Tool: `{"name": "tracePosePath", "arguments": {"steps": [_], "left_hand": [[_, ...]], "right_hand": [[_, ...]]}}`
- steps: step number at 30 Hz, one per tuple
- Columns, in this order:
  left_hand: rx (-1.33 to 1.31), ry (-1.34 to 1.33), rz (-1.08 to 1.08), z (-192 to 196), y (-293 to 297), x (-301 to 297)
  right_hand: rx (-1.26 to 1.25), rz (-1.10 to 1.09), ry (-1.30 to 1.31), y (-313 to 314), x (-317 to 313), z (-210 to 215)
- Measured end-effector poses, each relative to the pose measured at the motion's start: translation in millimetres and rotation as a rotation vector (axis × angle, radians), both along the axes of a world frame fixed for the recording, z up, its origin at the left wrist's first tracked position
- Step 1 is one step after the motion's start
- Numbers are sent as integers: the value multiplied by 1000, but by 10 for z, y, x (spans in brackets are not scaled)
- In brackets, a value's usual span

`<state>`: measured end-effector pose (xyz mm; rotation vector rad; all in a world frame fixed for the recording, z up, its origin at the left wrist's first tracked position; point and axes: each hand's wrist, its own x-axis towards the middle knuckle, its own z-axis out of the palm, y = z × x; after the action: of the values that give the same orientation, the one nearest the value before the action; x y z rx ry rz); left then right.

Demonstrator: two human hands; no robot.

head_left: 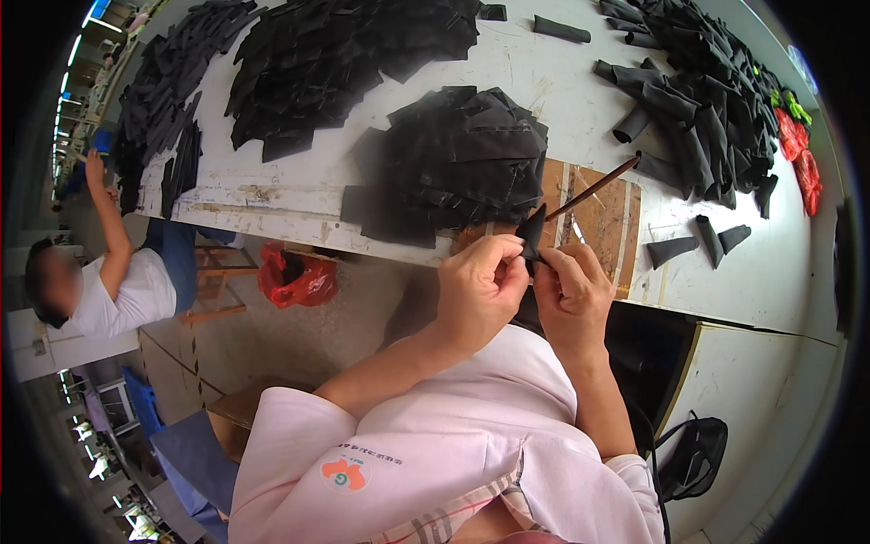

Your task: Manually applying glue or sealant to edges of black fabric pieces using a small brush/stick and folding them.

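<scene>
Fingers of the left hand (480,283) pinch the black fabric piece (535,232) from its left side, thumb and forefinger pressed together, while those of the right hand (576,296) pinch its lower end, partly hiding it. The piece is held up between the two hands, over the near edge of the desk (757,272), its pointed top facing away from the wearer. A slim brown rod (594,186) slants up to the right just beyond it, above a worn brown board (609,218); whether rod and cloth touch, I cannot tell.

The step in hand looks like handling one small piece at its edges, perhaps opening or turning it. The next move seems to call for a firm two-sided pinch and fine fingertip control, as the cloth looks soft and easily creased. Flat black pieces (471,150) lie piled beyond the left hand; black tubes (702,118) lie heaped on the right.
</scene>
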<state>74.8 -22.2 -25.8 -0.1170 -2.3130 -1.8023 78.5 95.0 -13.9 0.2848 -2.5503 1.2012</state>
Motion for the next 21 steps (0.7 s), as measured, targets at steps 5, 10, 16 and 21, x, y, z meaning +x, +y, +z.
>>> {"name": "tracePosePath", "arguments": {"steps": [5, 10, 16, 21], "left_hand": [[434, -468, -62, 59, -1, -133], [800, -653, -508, 36, -181, -256], [453, -399, -186, 121, -13, -181], [-187, 419, 78, -38, 60, -91]], "right_hand": [[67, -170, 35, 35, -67, -260], [-823, 106, -391, 246, -8, -248], [-1610, 299, -850, 181, 12, -201], [-1305, 289, -688, 141, -30, -111]]}}
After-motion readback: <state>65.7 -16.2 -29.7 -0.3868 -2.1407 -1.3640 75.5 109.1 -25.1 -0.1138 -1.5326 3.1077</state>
